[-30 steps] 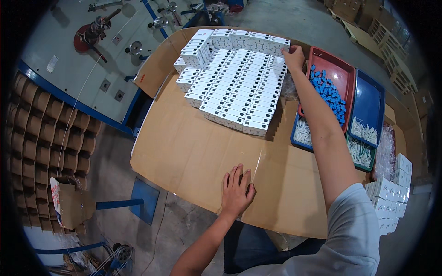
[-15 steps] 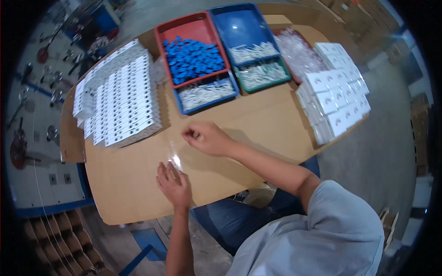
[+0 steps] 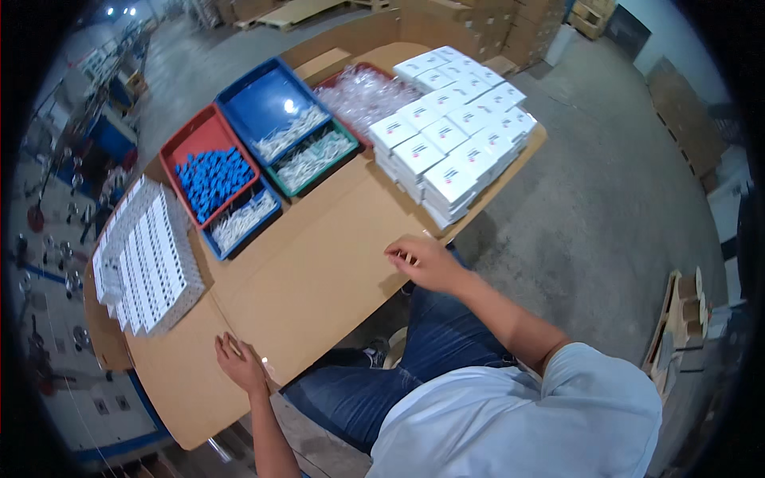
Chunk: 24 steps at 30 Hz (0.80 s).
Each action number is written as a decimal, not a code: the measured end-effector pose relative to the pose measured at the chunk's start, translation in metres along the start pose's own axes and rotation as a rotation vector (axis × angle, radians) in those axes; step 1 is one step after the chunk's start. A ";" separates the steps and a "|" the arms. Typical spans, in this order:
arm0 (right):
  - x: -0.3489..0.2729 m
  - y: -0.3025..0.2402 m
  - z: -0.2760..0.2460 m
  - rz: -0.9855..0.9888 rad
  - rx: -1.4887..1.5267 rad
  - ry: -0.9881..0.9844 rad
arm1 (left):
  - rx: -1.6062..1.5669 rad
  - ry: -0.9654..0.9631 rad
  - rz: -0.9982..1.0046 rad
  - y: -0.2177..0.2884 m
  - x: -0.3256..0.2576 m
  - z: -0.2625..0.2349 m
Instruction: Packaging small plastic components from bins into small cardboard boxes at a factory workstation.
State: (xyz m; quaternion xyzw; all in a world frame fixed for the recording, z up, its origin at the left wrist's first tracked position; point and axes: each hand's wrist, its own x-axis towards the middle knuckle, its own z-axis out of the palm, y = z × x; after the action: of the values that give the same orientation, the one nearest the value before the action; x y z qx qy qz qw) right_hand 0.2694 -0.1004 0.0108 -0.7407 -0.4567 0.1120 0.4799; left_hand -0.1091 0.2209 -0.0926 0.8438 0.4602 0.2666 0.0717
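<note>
Your left hand (image 3: 241, 364) lies flat, fingers spread and holding nothing, on the near edge of the cardboard-covered table (image 3: 319, 271), while your right hand (image 3: 421, 261) rests loosely curled on the same edge, nothing visibly gripped. Beyond stand upright white boxes (image 3: 143, 263), trays of blue caps (image 3: 213, 177) and white parts (image 3: 307, 142), and stacked white cartons (image 3: 454, 135).
</note>
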 end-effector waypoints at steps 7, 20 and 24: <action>0.033 0.068 -0.167 0.106 -0.225 0.504 | 0.202 0.004 0.072 0.006 -0.001 0.004; 0.059 0.217 -0.322 0.678 -0.641 0.524 | 0.225 0.026 0.083 -0.004 -0.004 0.021; 0.064 0.207 -0.316 0.667 -0.580 0.556 | 0.230 0.025 0.040 -0.006 -0.007 0.016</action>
State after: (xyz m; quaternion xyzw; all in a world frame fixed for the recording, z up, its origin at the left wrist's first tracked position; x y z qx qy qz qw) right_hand 0.6140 -0.2675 0.0229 -0.9501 -0.0635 -0.0730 0.2964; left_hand -0.1084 0.2207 -0.1107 0.8521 0.4715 0.2240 -0.0367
